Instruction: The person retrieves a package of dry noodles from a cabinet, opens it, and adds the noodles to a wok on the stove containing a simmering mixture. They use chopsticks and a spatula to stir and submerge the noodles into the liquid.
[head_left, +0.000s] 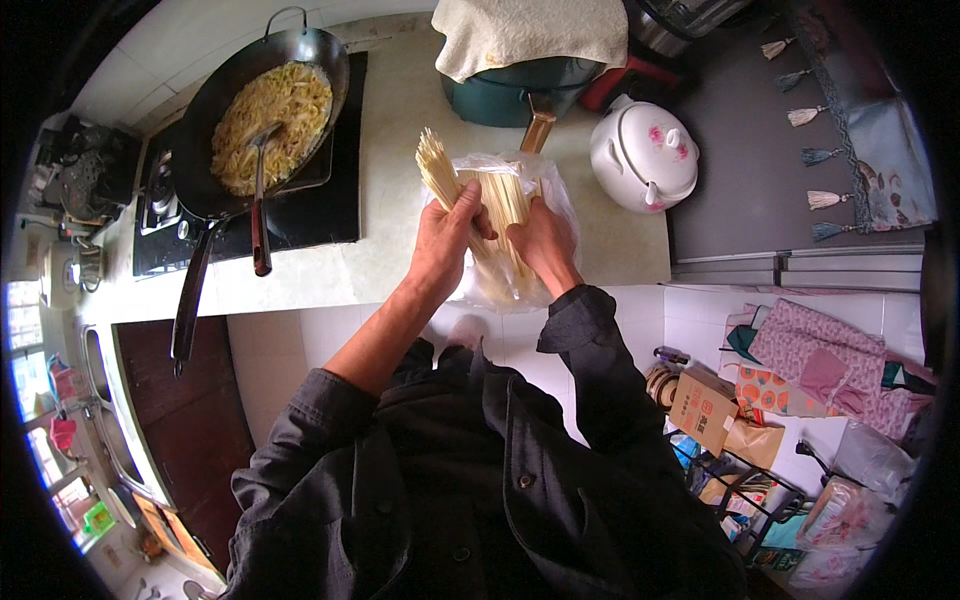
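My left hand grips a bundle of dried noodles, whose ends fan out above the thumb. Beside it, my right hand is at a clear plastic bag that holds more dried noodles; its fingertips touch the noodles, partly hidden. The bag lies at the counter's front edge. To the left, a wok on the stove holds food in pale liquid, with a metal spatula resting in it.
Behind the bag stands a green pot under a beige towel, its handle pointing towards me. A white lidded pot with flowers stands right. The wok's handle juts past the counter edge. A cardboard box is lower right.
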